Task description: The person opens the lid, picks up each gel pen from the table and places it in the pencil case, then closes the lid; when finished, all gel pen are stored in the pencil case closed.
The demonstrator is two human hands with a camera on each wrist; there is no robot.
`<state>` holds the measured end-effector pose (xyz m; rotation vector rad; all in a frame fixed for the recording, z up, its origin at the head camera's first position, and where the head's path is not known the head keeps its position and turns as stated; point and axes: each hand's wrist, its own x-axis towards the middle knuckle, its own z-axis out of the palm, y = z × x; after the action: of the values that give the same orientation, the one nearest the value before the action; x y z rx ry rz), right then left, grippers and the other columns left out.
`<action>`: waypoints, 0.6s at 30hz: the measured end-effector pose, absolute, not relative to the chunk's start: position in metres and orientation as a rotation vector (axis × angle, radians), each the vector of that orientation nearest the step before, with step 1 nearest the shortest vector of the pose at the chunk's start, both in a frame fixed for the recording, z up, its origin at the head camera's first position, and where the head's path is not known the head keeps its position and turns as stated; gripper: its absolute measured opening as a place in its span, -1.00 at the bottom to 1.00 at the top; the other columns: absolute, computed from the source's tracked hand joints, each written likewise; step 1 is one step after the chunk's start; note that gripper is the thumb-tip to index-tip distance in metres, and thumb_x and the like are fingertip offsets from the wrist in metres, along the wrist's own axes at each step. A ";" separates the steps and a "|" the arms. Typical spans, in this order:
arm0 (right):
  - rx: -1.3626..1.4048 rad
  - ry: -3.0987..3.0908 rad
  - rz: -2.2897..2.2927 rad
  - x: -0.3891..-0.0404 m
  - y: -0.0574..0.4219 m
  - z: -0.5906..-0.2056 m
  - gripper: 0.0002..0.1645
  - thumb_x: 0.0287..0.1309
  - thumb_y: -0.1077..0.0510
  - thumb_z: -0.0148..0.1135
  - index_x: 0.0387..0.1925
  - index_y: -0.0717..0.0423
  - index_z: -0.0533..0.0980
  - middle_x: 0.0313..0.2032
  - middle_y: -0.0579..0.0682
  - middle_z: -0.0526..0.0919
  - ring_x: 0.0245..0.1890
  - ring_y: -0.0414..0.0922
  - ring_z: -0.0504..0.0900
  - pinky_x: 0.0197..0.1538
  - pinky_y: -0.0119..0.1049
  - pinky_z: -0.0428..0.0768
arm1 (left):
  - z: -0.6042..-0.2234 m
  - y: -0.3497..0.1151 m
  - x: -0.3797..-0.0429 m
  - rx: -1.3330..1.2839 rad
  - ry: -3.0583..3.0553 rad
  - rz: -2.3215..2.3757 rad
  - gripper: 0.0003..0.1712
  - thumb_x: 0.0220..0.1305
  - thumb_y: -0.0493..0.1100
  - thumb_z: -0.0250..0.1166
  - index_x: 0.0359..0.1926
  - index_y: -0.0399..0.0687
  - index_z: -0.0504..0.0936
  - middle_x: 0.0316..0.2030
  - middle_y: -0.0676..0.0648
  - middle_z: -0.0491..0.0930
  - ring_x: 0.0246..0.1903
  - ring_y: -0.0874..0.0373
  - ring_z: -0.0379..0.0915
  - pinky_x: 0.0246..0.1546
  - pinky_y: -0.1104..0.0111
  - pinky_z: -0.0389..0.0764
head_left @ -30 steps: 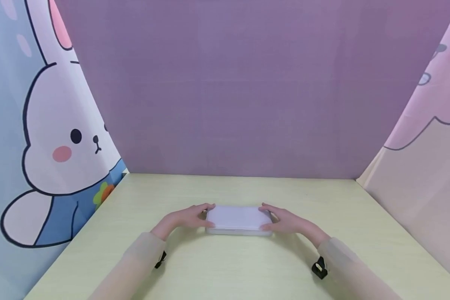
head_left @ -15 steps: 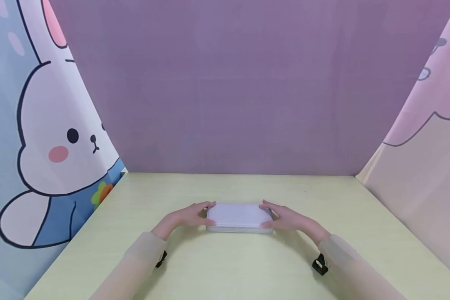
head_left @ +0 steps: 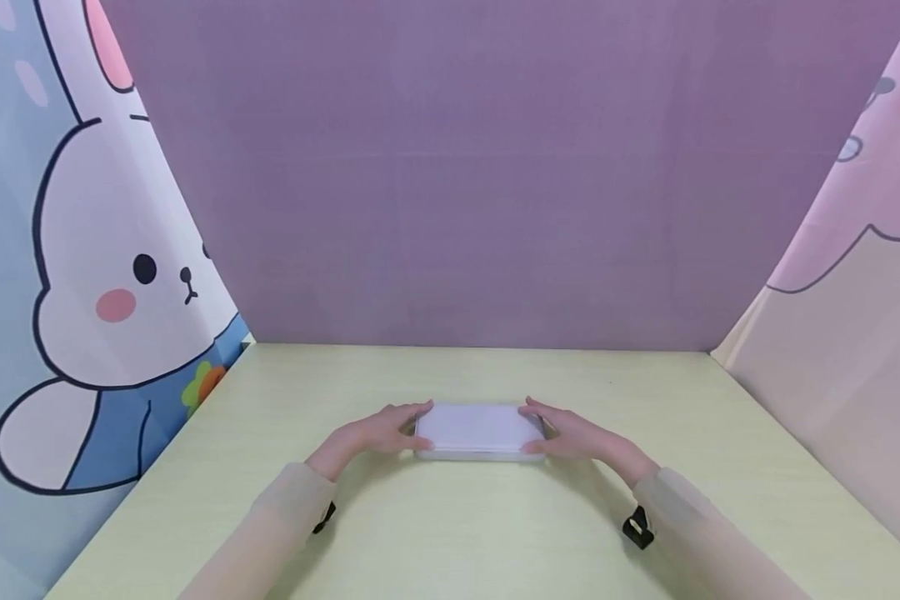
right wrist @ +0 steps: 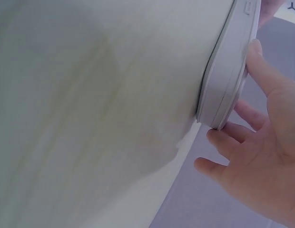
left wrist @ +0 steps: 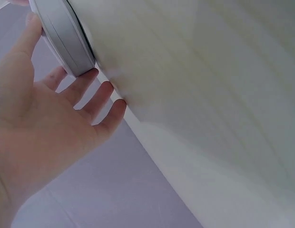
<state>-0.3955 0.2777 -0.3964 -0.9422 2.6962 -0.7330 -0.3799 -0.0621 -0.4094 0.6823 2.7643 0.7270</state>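
A flat white lidded box [head_left: 480,427] with rounded corners lies lengthwise across the table, held at both short ends. My left hand [head_left: 387,429] grips its left end, thumb at the near edge and index finger at the far edge. In the left wrist view, the remaining fingers [left wrist: 107,102] spread below the rounded end of the box [left wrist: 71,42]. My right hand [head_left: 570,433] holds the right end in the same way. The right wrist view shows a thin seam along the side of the box [right wrist: 223,85], with fingertips at its lower corner.
The pale wood-patterned table [head_left: 465,533] ends at a purple backdrop [head_left: 465,183]. A rabbit-print cloth [head_left: 120,250] hangs on the left and a pink and cream cloth [head_left: 855,333] on the right. Black straps [head_left: 637,527] show at both forearms.
The head view has shifted slightly, and the box and hands appear a little higher in it. Both hands keep their hold on the ends of the box.
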 end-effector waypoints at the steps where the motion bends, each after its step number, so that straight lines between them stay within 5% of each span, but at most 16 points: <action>1: -0.945 2.695 -0.735 -0.395 0.278 -0.396 -0.13 0.14 -0.14 0.23 0.35 0.21 0.19 0.40 0.28 0.05 0.39 0.26 0.03 0.37 0.18 0.07 | -0.409 -0.062 -0.380 0.687 2.765 0.721 -0.09 0.21 0.17 0.23 0.42 -0.14 0.09 0.38 -0.22 0.16 0.36 -0.14 0.07 0.35 0.03 0.16; 18: -0.968 2.685 -0.804 -0.396 0.282 -0.398 -0.14 0.14 -0.12 0.24 0.33 0.23 0.21 0.39 0.28 0.07 0.39 0.27 0.01 0.37 0.21 0.04 | -0.414 -0.064 -0.382 0.688 2.781 0.690 -0.11 0.23 0.26 0.15 0.44 0.00 0.06 0.38 -0.16 0.18 0.33 -0.18 0.10 0.31 -0.05 0.17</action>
<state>-0.3958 0.2820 -0.3983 -0.9681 2.6853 -0.8043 -0.3823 -0.0640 -0.4145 0.6881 2.7808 0.6895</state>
